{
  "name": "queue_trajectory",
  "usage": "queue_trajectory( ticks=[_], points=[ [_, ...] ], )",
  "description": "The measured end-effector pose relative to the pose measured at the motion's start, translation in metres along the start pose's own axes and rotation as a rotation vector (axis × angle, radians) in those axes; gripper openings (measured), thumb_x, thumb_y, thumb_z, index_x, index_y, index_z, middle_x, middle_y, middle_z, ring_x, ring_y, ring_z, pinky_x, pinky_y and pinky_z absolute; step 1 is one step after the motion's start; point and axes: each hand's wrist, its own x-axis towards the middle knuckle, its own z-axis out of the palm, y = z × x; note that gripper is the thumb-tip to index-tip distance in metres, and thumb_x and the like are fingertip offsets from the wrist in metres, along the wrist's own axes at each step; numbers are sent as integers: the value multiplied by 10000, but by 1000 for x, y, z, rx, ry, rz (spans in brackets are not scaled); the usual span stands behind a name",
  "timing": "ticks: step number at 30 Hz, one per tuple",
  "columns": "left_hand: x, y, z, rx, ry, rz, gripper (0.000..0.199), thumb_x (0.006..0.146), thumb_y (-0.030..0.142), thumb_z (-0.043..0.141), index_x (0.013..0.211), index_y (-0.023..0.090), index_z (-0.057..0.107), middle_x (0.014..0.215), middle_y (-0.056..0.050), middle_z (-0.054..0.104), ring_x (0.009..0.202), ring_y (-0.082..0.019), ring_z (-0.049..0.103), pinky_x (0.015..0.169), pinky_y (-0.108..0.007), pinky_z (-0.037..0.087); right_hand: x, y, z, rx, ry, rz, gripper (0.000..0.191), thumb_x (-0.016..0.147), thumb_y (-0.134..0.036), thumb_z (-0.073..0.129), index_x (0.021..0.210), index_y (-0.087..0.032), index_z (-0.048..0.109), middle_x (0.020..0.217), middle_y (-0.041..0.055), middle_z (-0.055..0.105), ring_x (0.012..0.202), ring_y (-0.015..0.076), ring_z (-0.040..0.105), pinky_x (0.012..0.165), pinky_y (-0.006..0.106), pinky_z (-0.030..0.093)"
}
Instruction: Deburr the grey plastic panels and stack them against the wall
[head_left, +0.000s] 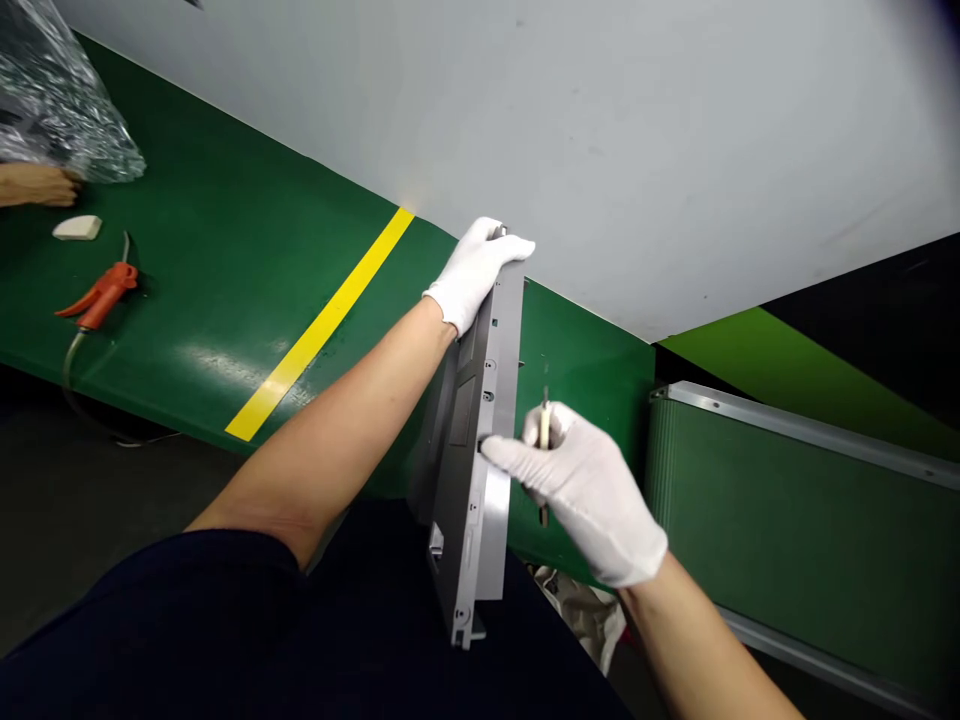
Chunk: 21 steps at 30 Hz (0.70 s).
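A long grey panel (pixel 484 420) with small holes along its edge stands tilted on edge, from the green table down to the person's lap. My left hand (pixel 480 270), in a white glove, is closed round its far end. My right hand (pixel 581 480), also gloved, is at the panel's right side, with the thumb touching the edge near the middle. A thin pen-like tool (pixel 545 425) with a pale body and dark tip is held in its curled fingers, pointing away from the body.
On the green table (pixel 225 200) are a yellow tape strip (pixel 322 325), an orange air gun (pixel 105 295) with a hose, and a white block (pixel 77 228). Another person's hand (pixel 37 185) is beside clear plastic wrap (pixel 67 100). A green conveyor (pixel 795 530) lies right, a grey wall (pixel 562 130) ahead.
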Motion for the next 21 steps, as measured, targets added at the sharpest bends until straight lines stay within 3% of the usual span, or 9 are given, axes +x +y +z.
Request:
queue_trajectory(
  ticks=[4,7,11,13,16,18,21],
  points=[
    [0,-1,-1,-9,5,2,323,805,249,731,873,240,416,809,16,433,758,-133,564,737,-290,472,-39,5,23,21,-170,67,371,762,-489,847,890,-240,602,817,-19,684,712,176,610,603,272,490],
    [0,-2,-2,-12,0,19,328,807,253,733,870,237,411,816,14,425,767,-135,563,746,-291,475,-64,13,27,-83,-151,90,378,731,-481,872,910,-238,645,771,-20,682,690,183,623,575,263,485],
    [0,-3,-3,-17,-6,15,335,818,259,738,879,233,409,814,21,393,732,-113,541,731,-276,457,-72,20,-4,-174,-158,55,450,758,-629,822,891,-242,636,749,-19,633,662,170,581,573,266,490],
    [0,-3,-3,-26,-11,9,328,834,260,731,883,230,409,807,27,381,701,-97,526,715,-264,442,-68,23,-26,-154,-153,6,439,898,-682,658,968,-249,654,817,8,644,721,181,591,650,286,528],
    [0,-3,-4,-25,-26,18,301,863,264,701,882,227,403,790,32,378,656,-79,503,682,-246,418,-56,28,-52,-103,-66,-48,448,1049,-619,419,1111,-259,678,979,58,695,822,201,630,766,315,558],
    [1,-2,-5,-5,-43,20,293,869,269,692,881,226,402,775,36,385,630,-73,494,656,-237,403,-46,30,-62,-101,-44,-74,434,1060,-592,415,1120,-260,688,1023,68,703,854,211,641,777,320,560],
    [1,-1,-7,21,-101,16,316,857,289,716,879,227,407,754,38,416,602,-80,495,610,-240,385,-32,28,-71,-199,-34,-129,419,1047,-596,458,998,-254,696,893,45,669,793,198,605,699,298,534]
  ],
)
